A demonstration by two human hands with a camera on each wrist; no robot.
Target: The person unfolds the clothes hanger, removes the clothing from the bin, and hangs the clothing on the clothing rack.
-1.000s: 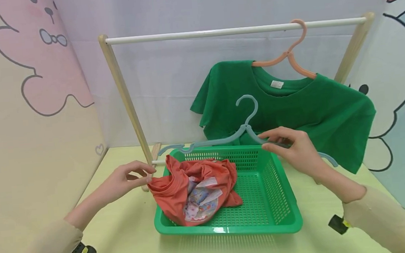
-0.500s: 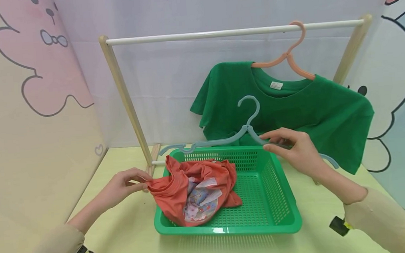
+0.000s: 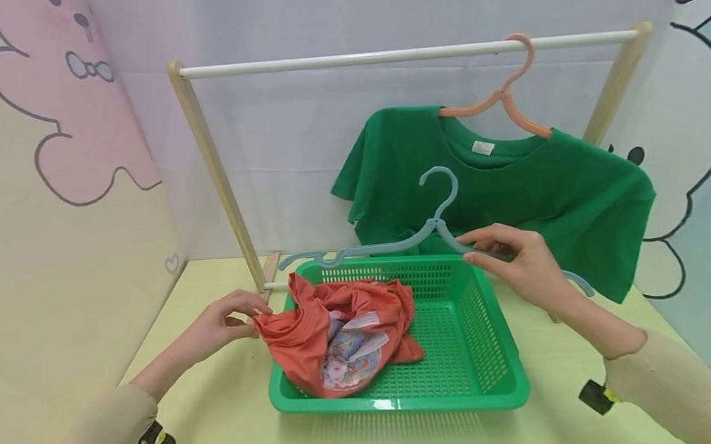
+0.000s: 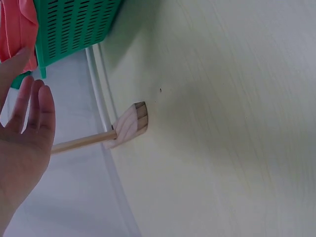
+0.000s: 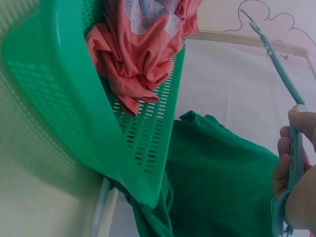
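Observation:
A crumpled red T-shirt (image 3: 355, 335) with a printed front lies in the left part of a green plastic basket (image 3: 473, 403), its edge raised over the left rim. At that edge my left hand (image 3: 221, 324) pinches the cloth between thumb and fingers; in the left wrist view the thumb lies on the red fabric and the other fingers stand fairly straight. My right hand (image 3: 517, 257) grips one arm of a light blue clothes hanger (image 3: 389, 247) above the basket's back right. The hanger's hook points up, and part of its right arm is hidden behind the hand.
Behind the basket stands a clothes rack with a white rail (image 3: 341, 61) and wooden posts (image 3: 218, 170). A green T-shirt (image 3: 499, 195) hangs there from an orange hanger (image 3: 520, 112), at the right. The pale yellow table (image 3: 220, 417) extends around the basket.
My left hand has come forward onto the red T-shirt's edge and shifted slightly left with it. The right hand and blue hanger have stayed almost still.

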